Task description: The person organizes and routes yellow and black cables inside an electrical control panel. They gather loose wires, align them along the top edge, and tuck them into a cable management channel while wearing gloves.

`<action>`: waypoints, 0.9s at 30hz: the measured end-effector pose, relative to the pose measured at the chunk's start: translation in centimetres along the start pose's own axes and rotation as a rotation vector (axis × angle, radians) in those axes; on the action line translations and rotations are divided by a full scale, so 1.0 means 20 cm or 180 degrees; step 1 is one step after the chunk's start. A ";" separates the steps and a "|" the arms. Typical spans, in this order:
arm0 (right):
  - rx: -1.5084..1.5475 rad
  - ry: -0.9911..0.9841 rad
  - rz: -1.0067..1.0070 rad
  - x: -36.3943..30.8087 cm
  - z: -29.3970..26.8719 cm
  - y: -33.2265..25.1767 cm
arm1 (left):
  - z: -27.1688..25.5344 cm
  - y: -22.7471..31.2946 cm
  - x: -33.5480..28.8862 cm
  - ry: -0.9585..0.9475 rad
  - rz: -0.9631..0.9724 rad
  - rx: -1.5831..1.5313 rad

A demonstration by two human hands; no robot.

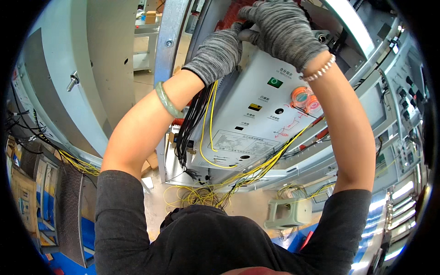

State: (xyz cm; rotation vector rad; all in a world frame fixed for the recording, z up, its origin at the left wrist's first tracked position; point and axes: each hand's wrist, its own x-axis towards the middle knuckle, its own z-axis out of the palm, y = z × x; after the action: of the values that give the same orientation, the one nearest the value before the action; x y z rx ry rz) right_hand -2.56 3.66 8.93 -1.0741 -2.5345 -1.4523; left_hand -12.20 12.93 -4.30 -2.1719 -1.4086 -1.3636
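Note:
Both of my hands wear grey knitted gloves and are raised to the upper edge of a light grey equipment panel. My left hand is closed at the fingertips, close against my right hand. Curled over from the right, my right hand pinches at the same spot. Something small and dark shows between them, too hidden to name. Behind the fingers is a red ribbed part. Below my left wrist hang a bundle of black wires and thin yellow wires. Orange-rimmed clear round pieces sit on the panel near my right forearm.
A metal cabinet post and a grey door stand to the left. More yellow wires cross the panel's lower right, with tangled wires on the floor. A pale plastic stool stands at lower right; switch-fitted cabinets line the right.

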 end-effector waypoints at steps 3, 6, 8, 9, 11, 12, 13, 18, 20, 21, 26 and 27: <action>-0.0208 -0.0416 0.0025 0.04 0.05 -0.01 | -0.02 0.01 0.00 -0.0009 -0.0187 -0.0911; -0.0043 -0.0452 0.0000 0.05 0.07 0.00 | -0.05 0.01 -0.03 0.0022 -0.0203 -0.1503; 0.0127 -0.0446 0.0080 0.07 0.13 0.01 | -0.02 -0.01 -0.03 0.0154 -0.0095 -0.1423; 0.0256 -0.0524 0.0152 0.09 0.12 0.01 | -0.02 -0.02 -0.04 0.0132 -0.0109 -0.1389; 0.0509 -0.0679 0.0301 0.12 0.09 0.00 | -0.03 -0.04 -0.06 -0.0007 -0.0114 -0.1523; 0.0499 -0.0677 0.0370 0.13 0.10 0.00 | -0.03 -0.05 -0.07 -0.0044 -0.0115 -0.1554; 0.0487 -0.0673 0.0438 0.14 0.11 -0.01 | -0.02 -0.05 -0.07 -0.0080 -0.0116 -0.1585; 0.0671 -0.0198 0.0716 0.13 0.16 -0.04 | 0.04 -0.08 -0.08 0.0144 -0.0190 -0.1842; 0.0555 0.0048 0.0550 0.11 0.15 -0.06 | 0.05 -0.11 -0.07 0.0087 -0.0261 -0.2105; 0.0449 -0.0062 0.0632 0.10 0.18 -0.02 | 0.06 -0.11 -0.06 0.0087 -0.0272 -0.2219; 0.0547 0.0260 0.0647 0.01 0.26 0.01 | 0.02 -0.09 -0.06 0.0224 -0.0503 -0.2403; 0.0428 0.0397 0.0488 -0.01 0.28 0.02 | -0.01 -0.09 -0.06 0.0237 -0.0476 -0.2159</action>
State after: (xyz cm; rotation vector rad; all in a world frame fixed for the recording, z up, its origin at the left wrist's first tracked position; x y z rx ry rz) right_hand -0.55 7.99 6.05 -1.0930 -2.3685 -1.2506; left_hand -13.83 13.01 -5.70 -2.3770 -1.2141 -2.2084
